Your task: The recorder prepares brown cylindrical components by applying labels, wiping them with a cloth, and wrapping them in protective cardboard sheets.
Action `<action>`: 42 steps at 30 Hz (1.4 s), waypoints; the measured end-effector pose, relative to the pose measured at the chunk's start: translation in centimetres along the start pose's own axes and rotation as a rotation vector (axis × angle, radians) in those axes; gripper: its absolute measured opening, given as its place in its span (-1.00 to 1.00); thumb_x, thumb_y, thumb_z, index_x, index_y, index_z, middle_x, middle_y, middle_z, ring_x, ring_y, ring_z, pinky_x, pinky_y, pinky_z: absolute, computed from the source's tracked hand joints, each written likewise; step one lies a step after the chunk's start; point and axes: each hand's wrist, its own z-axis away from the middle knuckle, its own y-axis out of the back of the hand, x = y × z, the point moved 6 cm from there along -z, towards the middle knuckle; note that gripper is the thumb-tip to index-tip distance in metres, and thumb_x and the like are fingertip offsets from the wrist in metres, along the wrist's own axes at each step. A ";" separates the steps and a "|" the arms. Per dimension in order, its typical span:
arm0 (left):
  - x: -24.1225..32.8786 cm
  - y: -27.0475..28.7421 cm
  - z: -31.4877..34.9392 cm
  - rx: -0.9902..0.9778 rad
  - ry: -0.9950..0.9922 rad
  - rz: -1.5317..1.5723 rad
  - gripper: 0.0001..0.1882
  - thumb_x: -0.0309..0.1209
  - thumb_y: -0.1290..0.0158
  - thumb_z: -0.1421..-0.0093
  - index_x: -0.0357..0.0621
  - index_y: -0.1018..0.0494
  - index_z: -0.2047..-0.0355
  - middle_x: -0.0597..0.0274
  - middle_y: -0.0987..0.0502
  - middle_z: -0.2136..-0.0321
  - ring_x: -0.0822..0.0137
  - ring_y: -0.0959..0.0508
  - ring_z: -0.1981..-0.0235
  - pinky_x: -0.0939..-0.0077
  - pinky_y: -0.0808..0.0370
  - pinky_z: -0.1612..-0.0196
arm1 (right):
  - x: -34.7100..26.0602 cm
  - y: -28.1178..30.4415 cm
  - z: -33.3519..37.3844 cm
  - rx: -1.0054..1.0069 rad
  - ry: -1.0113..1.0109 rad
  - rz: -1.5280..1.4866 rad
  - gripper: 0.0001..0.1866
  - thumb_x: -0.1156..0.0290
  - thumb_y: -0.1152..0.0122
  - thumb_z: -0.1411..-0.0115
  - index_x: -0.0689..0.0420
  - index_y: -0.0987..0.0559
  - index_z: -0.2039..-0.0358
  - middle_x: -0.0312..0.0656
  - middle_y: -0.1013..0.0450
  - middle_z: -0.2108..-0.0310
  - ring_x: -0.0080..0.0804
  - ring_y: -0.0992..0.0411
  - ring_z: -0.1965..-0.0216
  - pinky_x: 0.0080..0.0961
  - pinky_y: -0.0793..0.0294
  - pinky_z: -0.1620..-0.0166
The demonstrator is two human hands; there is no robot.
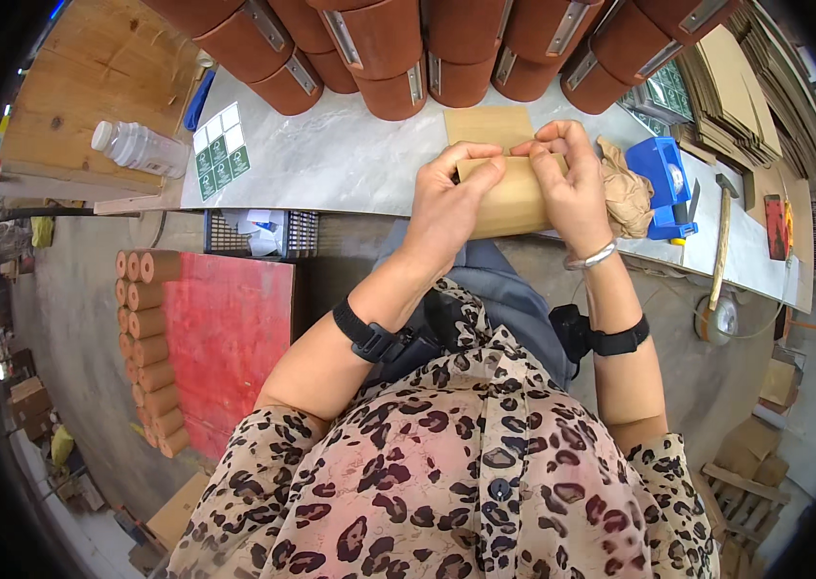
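Both of my hands are at the bench's front edge, bending a tan sheet (514, 201) that looks like stiff paper or thin card. My left hand (456, 198) pinches its left side between thumb and fingers. On the other side my right hand (572, 188) grips the upper right edge, its fingertips close to those of the left. The sheet curves down toward me. Just beyond it, a flat tan piece (490, 124) lies on the bench; I cannot tell whether the two are joined. Crumpled brown paper (626, 191) sits right beside my right hand.
Stacked reddish-brown cylinders (374, 43) with metal strips line the bench's back. Rightward are a blue tape dispenser (659, 174), a hammer (720, 241) and flattened cardboard (731, 96). Leftward lie a green-and-white label sheet (221, 152) and a plastic bottle (142, 150). A crate (306, 234) stands below.
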 end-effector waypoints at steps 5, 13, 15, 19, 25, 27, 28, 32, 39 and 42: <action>-0.2 0.3 -0.5 0.016 0.022 0.030 -0.80 -0.38 -0.09 -0.30 -0.24 -0.60 0.18 0.27 -0.59 0.29 0.54 -0.51 0.29 0.61 -0.46 0.20 | 0.0 0.4 0.6 0.080 -0.020 0.024 -0.84 0.57 0.10 -0.26 0.28 -0.39 0.17 -0.06 -0.62 0.37 -0.35 -0.56 0.28 -0.46 -0.46 0.11; 0.2 0.6 -1.3 -0.023 0.003 -0.042 -0.76 -0.37 -0.04 -0.33 -0.31 -0.61 0.22 0.22 -0.63 0.35 0.52 -0.56 0.36 0.62 -0.50 0.27 | -0.3 0.5 1.2 0.115 -0.038 0.004 -0.83 0.57 0.13 -0.27 0.27 -0.40 0.15 -0.03 -0.62 0.37 -0.29 -0.56 0.26 -0.43 -0.45 0.07; 0.4 0.6 -1.4 -0.022 0.020 -0.084 -0.75 -0.36 -0.05 -0.32 -0.31 -0.62 0.23 0.23 -0.63 0.36 0.53 -0.56 0.37 0.62 -0.49 0.28 | -1.0 0.6 1.2 0.106 -0.035 0.016 -0.83 0.57 0.12 -0.27 0.27 -0.40 0.15 -0.02 -0.61 0.37 -0.22 -0.56 0.24 -0.41 -0.46 0.07; 0.0 1.0 -1.9 -0.017 0.084 -0.174 -0.72 -0.33 -0.06 -0.31 -0.33 -0.63 0.24 0.25 -0.62 0.40 0.54 -0.54 0.38 0.61 -0.47 0.32 | -6.8 0.0 2.8 0.063 0.327 0.740 -0.63 0.45 -0.18 -0.15 0.25 -0.42 0.03 0.02 -0.50 0.14 -0.05 -0.43 0.02 -0.24 -0.39 -0.05; 0.7 1.1 -2.4 0.004 0.048 -0.388 -0.70 -0.30 -0.06 -0.32 -0.33 -0.62 0.27 0.27 -0.61 0.38 0.53 -0.51 0.37 0.56 -0.46 0.27 | -9.2 -3.3 5.9 -0.212 0.507 0.962 -0.12 0.24 -0.59 0.30 0.28 -0.41 -0.06 -0.04 -0.36 -0.06 -0.04 -0.35 -0.04 -0.17 -0.32 -0.15; 0.6 1.7 -3.1 0.061 -0.011 -0.367 -0.69 -0.28 -0.05 -0.33 -0.33 -0.61 0.21 0.27 -0.59 0.30 0.53 -0.50 0.29 0.55 -0.44 0.20 | -9.1 -3.8 4.8 -0.237 0.502 1.006 -0.13 0.24 -0.60 0.35 0.26 -0.42 -0.02 -0.05 -0.37 0.00 -0.07 -0.35 -0.02 -0.21 -0.34 -0.13; 0.7 2.1 -3.4 0.118 -0.069 -0.353 -0.68 -0.27 -0.04 -0.34 -0.32 -0.59 0.16 0.26 -0.57 0.23 0.52 -0.48 0.22 0.55 -0.42 0.13 | -8.9 -3.9 4.1 -0.241 0.509 1.007 -0.13 0.24 -0.60 0.35 0.26 -0.42 -0.02 -0.05 -0.37 0.00 -0.07 -0.35 -0.02 -0.21 -0.34 -0.13; 0.3 3.7 -1.2 0.268 -0.006 0.014 -0.56 -0.25 -0.06 -0.34 -0.35 -0.39 -0.08 0.07 -0.47 -0.01 0.30 -0.48 -0.01 0.45 -0.38 -0.10 | -6.8 -4.1 0.0 -0.371 0.518 1.037 -0.13 0.15 -0.63 0.39 0.22 -0.43 0.04 -0.07 -0.39 0.11 -0.09 -0.39 0.05 -0.23 -0.40 -0.04; 0.1 4.7 2.8 0.172 0.068 0.098 -0.47 -0.27 -0.13 -0.30 -0.41 -0.33 -0.14 0.15 -0.49 0.05 0.38 -0.46 0.01 0.43 -0.35 -0.14 | -3.7 -3.6 -6.3 -0.648 0.135 0.914 -0.08 -0.33 -0.46 0.22 0.31 -0.53 0.15 0.15 -0.57 0.25 0.04 -0.56 0.16 -0.21 -0.53 0.05; -0.8 3.9 3.1 0.089 0.191 0.231 -0.50 -0.33 -0.17 -0.27 -0.44 -0.35 -0.09 0.08 -0.50 0.04 0.32 -0.48 -0.03 0.39 -0.36 -0.18 | -1.4 -2.8 -6.8 -0.676 -0.297 0.679 -0.03 -0.39 -0.35 0.14 0.35 -0.59 0.07 0.09 -0.60 0.21 -0.15 -0.61 0.17 -0.35 -0.56 0.10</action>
